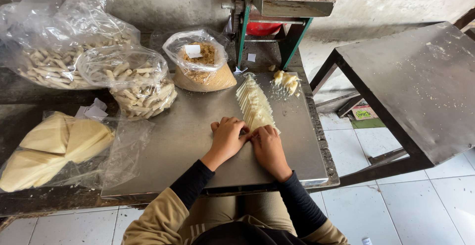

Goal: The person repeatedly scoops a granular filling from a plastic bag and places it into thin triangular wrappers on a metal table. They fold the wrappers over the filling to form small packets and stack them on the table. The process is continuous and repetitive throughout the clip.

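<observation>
We see, nearest us, the person's dark sleeves under tan cuffs reaching out over a metal work table (188, 141). The left hand (227, 138) lies knuckles-up with its fingers curled and pressed together, the tips tucked down against the near end of a row of pale dough wrappers (254, 104). The right hand (268, 146) sits just beside it, touching it, fingers likewise bent and close together on that same near end; we cannot tell whether either hand pinches a single sheet, because the fingertips are hidden under the knuckles.

The row of wrappers fans away from the hands toward the far edge of the table, overlapping like shingles. Just beyond it lies a small heap of pale dough scraps (287, 80).

To the left, on a darker surface, a clear bag holds folded triangular stacks of wrapper sheets (54, 146). Farther back stand a bag of rolled pastry sticks (136, 84), a larger bag of the same (54, 52), and an open bag of brown crumbly filling (200, 64). At the far end a rusty green-framed machine (282, 7) stands, and a dark metal table (420, 81) is off to the right.
</observation>
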